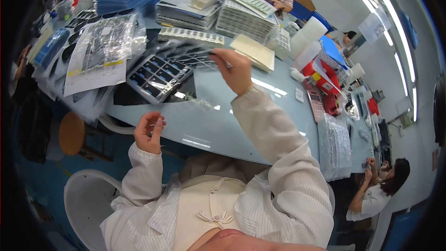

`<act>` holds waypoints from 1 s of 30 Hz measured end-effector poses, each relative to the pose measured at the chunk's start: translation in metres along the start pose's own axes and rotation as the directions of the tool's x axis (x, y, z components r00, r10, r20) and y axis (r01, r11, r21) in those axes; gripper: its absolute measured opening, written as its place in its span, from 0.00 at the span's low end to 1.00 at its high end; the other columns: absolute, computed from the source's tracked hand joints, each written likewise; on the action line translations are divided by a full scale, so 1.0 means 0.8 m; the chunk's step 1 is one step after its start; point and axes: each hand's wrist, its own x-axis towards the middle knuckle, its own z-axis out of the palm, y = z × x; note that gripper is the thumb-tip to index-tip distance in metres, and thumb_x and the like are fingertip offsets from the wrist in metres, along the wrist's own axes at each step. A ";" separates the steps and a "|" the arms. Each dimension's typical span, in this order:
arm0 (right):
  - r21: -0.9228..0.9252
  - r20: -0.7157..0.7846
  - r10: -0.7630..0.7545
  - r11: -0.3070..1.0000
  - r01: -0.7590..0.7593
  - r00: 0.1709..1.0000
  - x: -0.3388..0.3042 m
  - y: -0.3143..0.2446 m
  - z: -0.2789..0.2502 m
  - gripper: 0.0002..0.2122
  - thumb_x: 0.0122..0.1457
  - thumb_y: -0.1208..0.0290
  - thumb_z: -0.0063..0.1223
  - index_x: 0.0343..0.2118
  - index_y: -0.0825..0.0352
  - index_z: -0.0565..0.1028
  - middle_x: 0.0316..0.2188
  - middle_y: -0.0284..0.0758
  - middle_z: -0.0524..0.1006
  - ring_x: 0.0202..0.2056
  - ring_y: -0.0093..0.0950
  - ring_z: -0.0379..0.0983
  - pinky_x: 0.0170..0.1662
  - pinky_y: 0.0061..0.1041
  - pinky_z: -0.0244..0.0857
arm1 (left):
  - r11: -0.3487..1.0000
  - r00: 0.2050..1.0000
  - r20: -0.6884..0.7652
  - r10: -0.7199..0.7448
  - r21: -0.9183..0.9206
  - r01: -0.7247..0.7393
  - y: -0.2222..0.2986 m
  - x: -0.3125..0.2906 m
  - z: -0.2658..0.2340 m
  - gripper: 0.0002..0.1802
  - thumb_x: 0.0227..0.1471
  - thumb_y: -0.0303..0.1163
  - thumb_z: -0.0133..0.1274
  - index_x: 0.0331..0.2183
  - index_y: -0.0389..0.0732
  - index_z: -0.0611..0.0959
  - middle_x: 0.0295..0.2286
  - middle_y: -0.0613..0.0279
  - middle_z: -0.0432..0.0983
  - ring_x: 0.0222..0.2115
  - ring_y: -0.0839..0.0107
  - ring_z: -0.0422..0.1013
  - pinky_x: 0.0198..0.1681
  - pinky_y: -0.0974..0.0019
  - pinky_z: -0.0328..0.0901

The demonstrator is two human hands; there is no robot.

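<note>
My right hand (pixel 236 69) is raised over the table. Its thumb and fingers pinch the edge of a clear plastic sheet (pixel 193 52), smeared by motion, with dark patches showing through. Below and left of it lies a tray of black rectangular pieces (pixel 158 76) in rows under shiny clear film. Dark sheet material (pixel 123 95) spreads out underneath that tray. At the table's near edge, my left hand (pixel 149 132) hovers with loosely curled fingers, nothing visible in them and touching nothing.
Plastic bags and a printed paper (pixel 95 67) cover the left side. Behind stand stacks of trays (pixel 244 21), a cream box (pixel 253 52) and blue sheets (pixel 127 0). At right are a calculator (pixel 316 104), a red bin (pixel 320 74) and bubble wrap (pixel 335 146). Other people sit around.
</note>
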 end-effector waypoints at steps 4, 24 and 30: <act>0.664 -0.029 0.684 0.558 -0.497 0.729 -0.033 -0.028 -0.092 0.08 0.58 0.78 0.59 0.40 0.71 0.78 0.33 0.30 0.80 0.33 0.21 0.76 0.37 0.16 0.69 | 0.989 0.947 0.287 0.143 -0.078 -0.126 0.014 0.034 0.040 0.40 0.55 0.47 0.57 0.61 0.39 0.60 0.49 0.58 0.69 0.46 0.69 0.68 0.45 0.67 0.67; 0.485 0.049 0.989 0.096 -0.870 0.136 -0.261 0.054 -0.295 0.05 0.56 0.72 0.59 0.33 0.67 0.78 0.26 0.28 0.78 0.28 0.17 0.74 0.29 0.17 0.67 | 0.907 0.536 0.763 -0.362 0.155 0.391 0.009 0.175 0.257 0.15 0.52 0.25 0.58 0.42 0.35 0.77 0.28 0.65 0.78 0.22 0.79 0.72 0.25 0.75 0.66; -0.568 0.029 0.782 0.525 -0.633 0.623 -0.264 0.099 -0.311 0.08 0.51 0.70 0.65 0.30 0.68 0.79 0.19 0.29 0.77 0.19 0.16 0.70 0.22 0.16 0.60 | 0.910 0.499 0.769 -0.399 0.267 0.317 -0.053 0.204 0.305 0.11 0.53 0.29 0.59 0.40 0.38 0.79 0.24 0.70 0.77 0.21 0.83 0.70 0.24 0.77 0.64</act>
